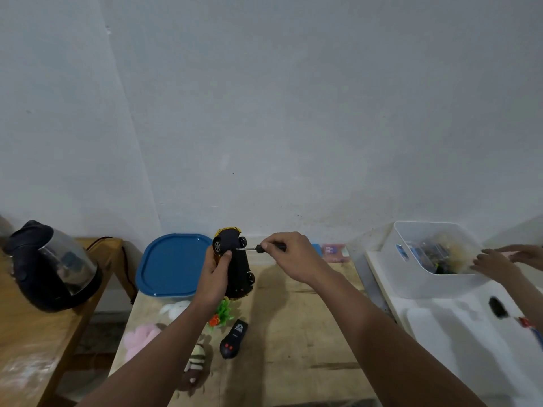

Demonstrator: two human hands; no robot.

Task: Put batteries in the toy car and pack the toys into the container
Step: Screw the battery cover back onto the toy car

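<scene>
Toy car: underside out, clasped upright in left hand above tabletop. Right hand grip closed around screwdriver, tip touching chassis.

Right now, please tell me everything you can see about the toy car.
The toy car is held above the wooden table, turned so its flat black underside faces the camera. Yellow bodywork shows at the top edge. Three black wheels with pale hubs are visible. It looks like plastic. The left hand grips its side, thumb on the underside. The right hand holds a small screwdriver whose tip meets the underside.
</scene>
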